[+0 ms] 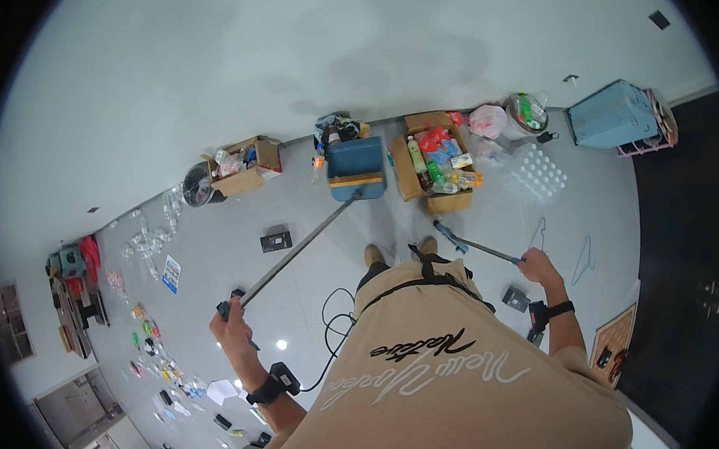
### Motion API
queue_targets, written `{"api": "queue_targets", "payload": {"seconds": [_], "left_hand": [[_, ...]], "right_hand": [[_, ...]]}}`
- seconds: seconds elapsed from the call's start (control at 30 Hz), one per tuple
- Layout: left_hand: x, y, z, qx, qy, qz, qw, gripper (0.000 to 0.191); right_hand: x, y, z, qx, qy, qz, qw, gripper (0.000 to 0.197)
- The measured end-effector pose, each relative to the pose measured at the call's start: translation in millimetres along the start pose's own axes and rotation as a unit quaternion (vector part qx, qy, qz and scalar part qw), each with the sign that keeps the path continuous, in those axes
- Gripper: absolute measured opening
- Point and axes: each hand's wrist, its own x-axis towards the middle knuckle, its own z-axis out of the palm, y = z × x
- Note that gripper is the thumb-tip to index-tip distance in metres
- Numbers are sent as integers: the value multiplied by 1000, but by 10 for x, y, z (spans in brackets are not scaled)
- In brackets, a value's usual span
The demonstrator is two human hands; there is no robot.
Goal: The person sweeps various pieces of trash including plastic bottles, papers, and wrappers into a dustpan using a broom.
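My left hand [236, 337] grips the dark handle end of a long metal pole [300, 252]. That pole runs down to a blue long-handled dustpan [356, 157], which rests on the floor near the wall with an orange-brown strip across it. In my right hand [538, 266] is the stick of a broom [486, 249]. Its narrow blue head [451, 236] is beside my right shoe, at the near side of an open cardboard box [411, 167]. Plastic bottles [417, 154] and coloured packaging fill this box.
Along the wall stand a smaller cardboard box [241, 183], a black bin [197, 185], a white bin [516, 125] and a blue storage box [610, 117]. Clear plastic packaging [540, 175] and clothes hangers [583, 260] lie right. A black cable [334, 323] loops beside me. Scattered bottles [147, 242] lie left.
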Motion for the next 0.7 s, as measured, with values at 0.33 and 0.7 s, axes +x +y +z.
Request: {"api": "queue_targets", "payload": {"seconds": [0.33, 0.7], "left_hand": [[-14, -835, 146, 198, 153, 133, 959, 26], [1201, -1828, 642, 324, 114, 120, 931, 25]], "right_hand": [[677, -1213, -388, -77, -18, -172, 982, 25], [1492, -3390, 286, -61, 104, -388, 914, 18]]}}
